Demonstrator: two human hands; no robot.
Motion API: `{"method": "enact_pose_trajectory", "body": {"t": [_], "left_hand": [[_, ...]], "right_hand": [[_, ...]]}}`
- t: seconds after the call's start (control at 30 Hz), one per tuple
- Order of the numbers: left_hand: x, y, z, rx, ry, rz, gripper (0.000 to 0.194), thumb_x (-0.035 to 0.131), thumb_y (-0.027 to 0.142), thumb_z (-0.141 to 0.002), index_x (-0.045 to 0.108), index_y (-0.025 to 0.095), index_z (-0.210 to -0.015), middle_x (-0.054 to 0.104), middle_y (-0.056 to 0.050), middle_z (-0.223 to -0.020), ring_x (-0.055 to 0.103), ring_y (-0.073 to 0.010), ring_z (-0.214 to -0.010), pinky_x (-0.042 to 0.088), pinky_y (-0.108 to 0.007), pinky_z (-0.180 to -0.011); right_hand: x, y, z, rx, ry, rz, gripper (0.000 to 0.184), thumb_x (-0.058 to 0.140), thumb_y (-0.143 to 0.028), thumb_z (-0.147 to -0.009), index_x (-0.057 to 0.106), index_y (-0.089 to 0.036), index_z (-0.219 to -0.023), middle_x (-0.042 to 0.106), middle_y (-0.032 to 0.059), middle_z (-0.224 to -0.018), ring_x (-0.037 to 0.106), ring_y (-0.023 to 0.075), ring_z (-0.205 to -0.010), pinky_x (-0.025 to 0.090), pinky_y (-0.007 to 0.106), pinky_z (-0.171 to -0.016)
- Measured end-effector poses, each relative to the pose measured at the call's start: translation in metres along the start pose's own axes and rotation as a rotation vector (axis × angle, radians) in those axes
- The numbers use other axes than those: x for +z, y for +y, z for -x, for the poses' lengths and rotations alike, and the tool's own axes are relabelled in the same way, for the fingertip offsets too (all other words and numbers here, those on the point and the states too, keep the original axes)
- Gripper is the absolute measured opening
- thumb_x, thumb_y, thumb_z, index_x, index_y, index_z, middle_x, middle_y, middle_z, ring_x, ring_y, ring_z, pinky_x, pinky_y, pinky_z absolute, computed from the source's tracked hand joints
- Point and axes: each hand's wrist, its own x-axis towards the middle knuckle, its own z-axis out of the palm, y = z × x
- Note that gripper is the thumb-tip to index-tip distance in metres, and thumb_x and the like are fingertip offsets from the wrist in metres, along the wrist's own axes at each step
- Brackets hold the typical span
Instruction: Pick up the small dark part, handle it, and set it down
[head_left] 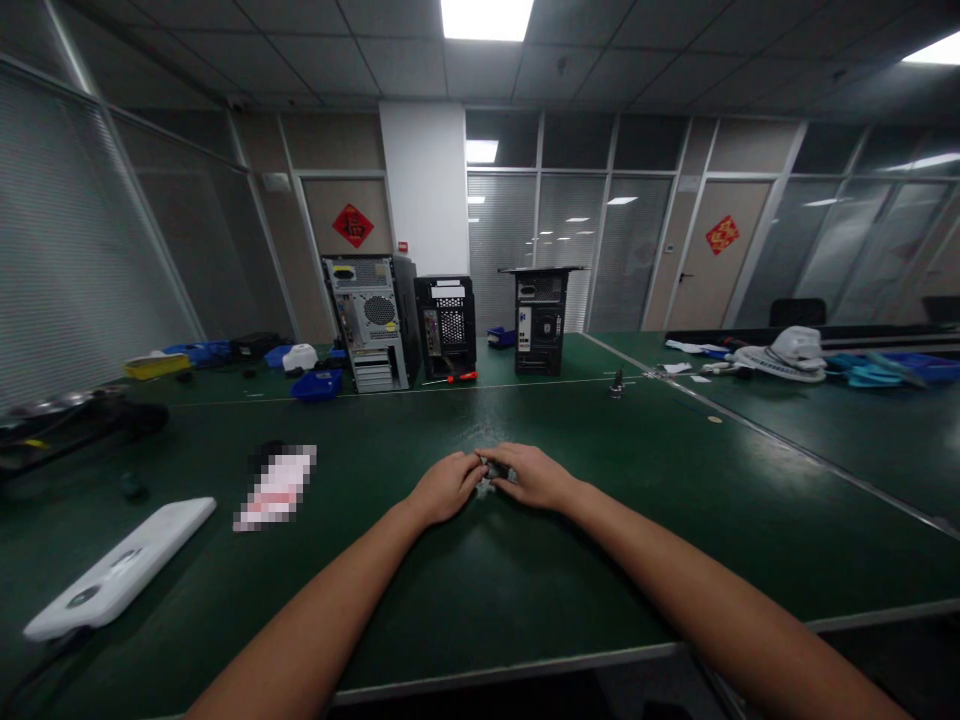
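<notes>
Both my hands meet on the green table (465, 590) straight ahead of me. My left hand (444, 487) is curled, fingers pinched against a small dark and silvery object (489, 476) that lies between the two hands. My right hand (534, 476) is also closed around that same small object from the other side. The object is mostly hidden by my fingers and too small to name.
Three computer cases (373, 322) (448, 324) (540, 320) stand at the back of the table, with a red-handled screwdriver (454, 378) and blue bins (318, 385) nearby. A white flat panel (120, 570) lies at the near left. Another table with white and blue items (787, 355) extends right.
</notes>
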Motion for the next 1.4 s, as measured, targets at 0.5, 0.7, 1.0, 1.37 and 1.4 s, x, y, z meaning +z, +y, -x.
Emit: {"method": "enact_pose_trajectory", "body": {"t": [0.5, 0.7, 1.0, 1.37, 1.4], "left_hand": [[0.003, -0.005, -0.003, 0.032, 0.006, 0.015, 0.041, 0.051, 0.048, -0.1, 0.074, 0.018, -0.082, 0.069, -0.006, -0.081, 0.06, -0.0198, -0.083, 0.04, -0.027, -0.073], [0.003, -0.008, -0.004, -0.036, 0.009, 0.114, 0.036, 0.059, 0.05, -0.095, 0.077, 0.02, -0.088, 0.071, -0.005, -0.083, 0.061, -0.0193, -0.084, 0.042, -0.025, -0.074], [0.001, -0.002, -0.005, -0.1, -0.011, 0.166, 0.036, 0.058, 0.049, -0.093, 0.078, 0.019, -0.089, 0.072, -0.004, -0.085, 0.062, -0.0187, -0.083, 0.043, -0.024, -0.073], [0.002, -0.003, -0.006, -0.098, -0.017, 0.215, 0.039, 0.052, 0.046, -0.095, 0.077, 0.017, -0.089, 0.074, -0.004, -0.088, 0.063, -0.019, -0.081, 0.045, -0.024, -0.073], [0.002, -0.002, -0.006, -0.105, -0.023, 0.223, 0.039, 0.052, 0.047, -0.095, 0.077, 0.017, -0.09, 0.074, -0.005, -0.089, 0.063, -0.0192, -0.082, 0.045, -0.024, -0.073]], "right_hand": [[-0.001, -0.007, -0.003, 0.025, 0.094, -0.253, 0.038, 0.064, -0.014, -0.085, 0.07, -0.022, -0.122, 0.07, 0.0079, -0.113, 0.065, 0.0196, -0.102, 0.05, 0.034, -0.092], [-0.001, -0.006, -0.002, 0.081, 0.085, -0.275, 0.029, 0.072, -0.021, -0.081, 0.071, -0.02, -0.11, 0.071, 0.0061, -0.103, 0.066, 0.0185, -0.092, 0.051, 0.031, -0.084], [-0.001, -0.009, -0.003, 0.099, 0.093, -0.237, 0.021, 0.069, -0.019, -0.082, 0.068, -0.021, -0.103, 0.071, 0.0038, -0.097, 0.064, 0.0178, -0.089, 0.048, 0.03, -0.082], [-0.001, -0.009, -0.003, 0.098, 0.091, -0.155, 0.016, 0.066, -0.021, -0.084, 0.067, -0.021, -0.1, 0.07, 0.0037, -0.096, 0.063, 0.018, -0.088, 0.046, 0.029, -0.081], [-0.001, -0.009, -0.003, 0.097, 0.093, -0.154, 0.015, 0.066, -0.021, -0.084, 0.067, -0.021, -0.099, 0.07, 0.0036, -0.096, 0.063, 0.018, -0.088, 0.046, 0.029, -0.082]]}}
